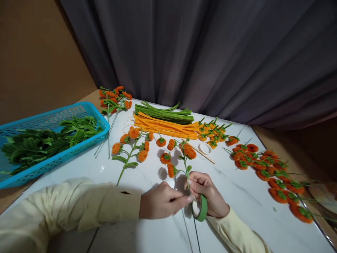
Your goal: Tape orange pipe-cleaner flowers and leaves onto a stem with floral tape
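My right hand (206, 193) is closed on the green stem (185, 163) of an orange pipe-cleaner flower spray, with thumb and finger pinching it. A roll of green floral tape (202, 209) hangs under those fingers, against the palm side. My left hand (165, 200) reaches in from the left, its thumb and forefinger pinched at the stem just below my right fingers. A dark wire continues down from the stem toward the front edge. Several orange flower heads (189, 151) branch off at the top. Left of it lies another flower spray (129, 160) with green leaves.
A blue basket (104, 131) of green leaves stands at left. Green pipe cleaners (165, 114) and yellow-orange ones (163, 127) lie at the back. Nearby are a white ring (205, 149) and a thin wooden stick (207, 157). Loose orange flowers (277, 195) line the right; more flower stems (114, 100) lie back left.
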{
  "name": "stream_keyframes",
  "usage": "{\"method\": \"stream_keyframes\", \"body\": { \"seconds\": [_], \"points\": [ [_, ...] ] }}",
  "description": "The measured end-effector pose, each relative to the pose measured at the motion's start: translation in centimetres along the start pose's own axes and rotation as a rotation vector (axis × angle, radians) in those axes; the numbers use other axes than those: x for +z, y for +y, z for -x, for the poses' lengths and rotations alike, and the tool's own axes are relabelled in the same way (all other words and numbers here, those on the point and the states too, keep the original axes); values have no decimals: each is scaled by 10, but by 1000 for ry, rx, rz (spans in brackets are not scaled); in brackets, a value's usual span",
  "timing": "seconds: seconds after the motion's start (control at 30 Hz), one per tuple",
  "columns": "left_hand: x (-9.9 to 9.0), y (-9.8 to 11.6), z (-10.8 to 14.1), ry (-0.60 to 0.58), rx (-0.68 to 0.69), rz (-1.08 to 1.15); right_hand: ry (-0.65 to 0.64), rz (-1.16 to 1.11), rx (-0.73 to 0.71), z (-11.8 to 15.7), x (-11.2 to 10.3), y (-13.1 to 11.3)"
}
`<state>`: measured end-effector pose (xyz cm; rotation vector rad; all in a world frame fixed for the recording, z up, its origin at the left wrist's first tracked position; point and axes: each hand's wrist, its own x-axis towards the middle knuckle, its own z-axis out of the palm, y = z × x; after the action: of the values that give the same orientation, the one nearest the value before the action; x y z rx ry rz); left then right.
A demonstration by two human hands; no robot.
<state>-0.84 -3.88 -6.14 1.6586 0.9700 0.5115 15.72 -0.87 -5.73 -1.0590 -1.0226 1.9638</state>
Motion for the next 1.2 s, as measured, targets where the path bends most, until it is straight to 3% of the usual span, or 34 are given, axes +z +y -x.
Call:
{"method": "stream_keyframes", "body": {
  "seconds": [0.1,0.23,0.5,0.73,1.2],
  "points": [
    [-1,1,-5,47,-165,273,-5,-13,-6,0,-1,1],
    [-1,0,-10,84,-185,434,-25,-18,-20,-1,-1,1],
    [0,-1,-8,70,-137,345,-16,-26,-16,-1,-1,1],
    [-1,7,-3,14,-36,79,-9,-13,-3,-1,-1,1],
    [1,-2,-3,-2,6,18,-22,-1,-6,-1,0,-1]
  ]
}}
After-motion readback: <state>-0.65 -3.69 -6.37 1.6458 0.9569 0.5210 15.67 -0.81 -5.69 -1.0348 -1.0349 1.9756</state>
